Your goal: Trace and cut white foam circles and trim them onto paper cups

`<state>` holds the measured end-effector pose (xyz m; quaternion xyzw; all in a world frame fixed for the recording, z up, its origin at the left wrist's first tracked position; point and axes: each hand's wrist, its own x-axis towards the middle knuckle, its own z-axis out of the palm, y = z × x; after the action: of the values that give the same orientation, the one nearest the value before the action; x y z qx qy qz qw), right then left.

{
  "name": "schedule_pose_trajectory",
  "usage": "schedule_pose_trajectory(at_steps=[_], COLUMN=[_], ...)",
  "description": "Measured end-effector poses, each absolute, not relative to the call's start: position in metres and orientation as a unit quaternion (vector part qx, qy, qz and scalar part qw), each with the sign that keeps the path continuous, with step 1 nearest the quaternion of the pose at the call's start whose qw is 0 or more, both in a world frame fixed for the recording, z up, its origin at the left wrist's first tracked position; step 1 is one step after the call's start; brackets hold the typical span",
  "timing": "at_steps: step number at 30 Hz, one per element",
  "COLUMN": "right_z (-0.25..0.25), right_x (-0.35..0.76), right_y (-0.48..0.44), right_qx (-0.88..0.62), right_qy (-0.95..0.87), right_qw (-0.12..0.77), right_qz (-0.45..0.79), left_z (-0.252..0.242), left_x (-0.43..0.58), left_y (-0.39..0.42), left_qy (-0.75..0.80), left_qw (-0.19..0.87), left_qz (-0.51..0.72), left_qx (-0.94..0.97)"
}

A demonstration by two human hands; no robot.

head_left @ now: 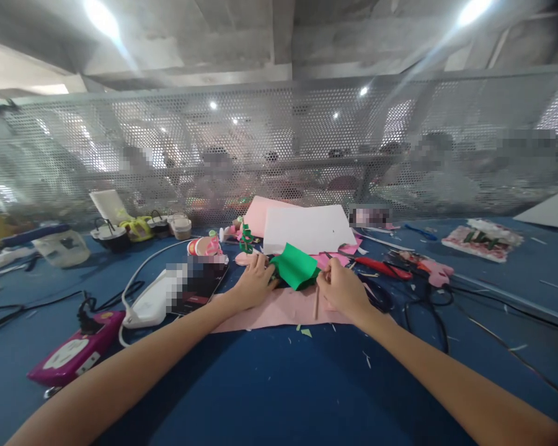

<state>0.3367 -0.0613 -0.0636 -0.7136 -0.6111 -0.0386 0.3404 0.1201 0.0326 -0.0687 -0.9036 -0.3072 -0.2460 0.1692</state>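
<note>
A bright green sheet (296, 266), paper or thin felt, stands bent and tilted between my two hands. My left hand (255, 284) has its fingers curled at the left edge of the sheet, over something dark beneath it. At the right corner my right hand (341, 286) pinches the sheet between thumb and fingers. A thin pale stick (316, 302) points down just below the right fingertips; whether they hold it I cannot tell. Under both hands lies a pink sheet (270, 313). Behind the green piece are white sheets (307, 226) and a small green curled ornament (246, 238).
To the left lie a phone-like black box (199, 288), a white charger (151, 303) and a magenta power strip (79, 350). Small tubs (111, 235) stand farther back. Red-handled scissors (384, 267), a pink glue gun (434, 272) and cables are rightward. A perforated metal screen (279, 142) closes the back.
</note>
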Motion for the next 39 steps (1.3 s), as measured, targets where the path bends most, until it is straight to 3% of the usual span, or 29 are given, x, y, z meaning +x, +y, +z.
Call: schedule_pose_trajectory(at_steps=[6, 10, 14, 22, 32, 39], right_z=[-0.057, -0.054, -0.056, -0.060, -0.061, -0.055], right_x=[0.331, 0.320, 0.311, 0.296, 0.278, 0.279], right_y=[-0.078, -0.092, -0.099, -0.099, -0.100, -0.103], right_qx=[-0.536, -0.410, -0.348, -0.387, -0.424, -0.402], right_qy=[-0.681, -0.758, -0.800, -0.728, -0.492, -0.479], right_qw=[0.499, 0.492, 0.457, 0.474, 0.520, 0.498], right_qz=[0.005, 0.117, 0.172, 0.309, 0.555, 0.601], left_z=[-0.049, -0.044, -0.048, -0.054, -0.053, -0.054], left_x=[0.119, 0.121, 0.124, 0.126, 0.123, 0.123], left_y=[0.000, -0.031, -0.043, -0.039, -0.041, -0.040], left_qy=[-0.264, -0.121, -0.065, -0.086, -0.103, -0.064], left_qw=[0.205, 0.220, 0.202, 0.163, 0.150, 0.197], left_qz=[-0.303, -0.424, -0.388, -0.373, -0.368, -0.387], left_qx=[-0.893, -0.870, -0.897, -0.909, -0.912, -0.898])
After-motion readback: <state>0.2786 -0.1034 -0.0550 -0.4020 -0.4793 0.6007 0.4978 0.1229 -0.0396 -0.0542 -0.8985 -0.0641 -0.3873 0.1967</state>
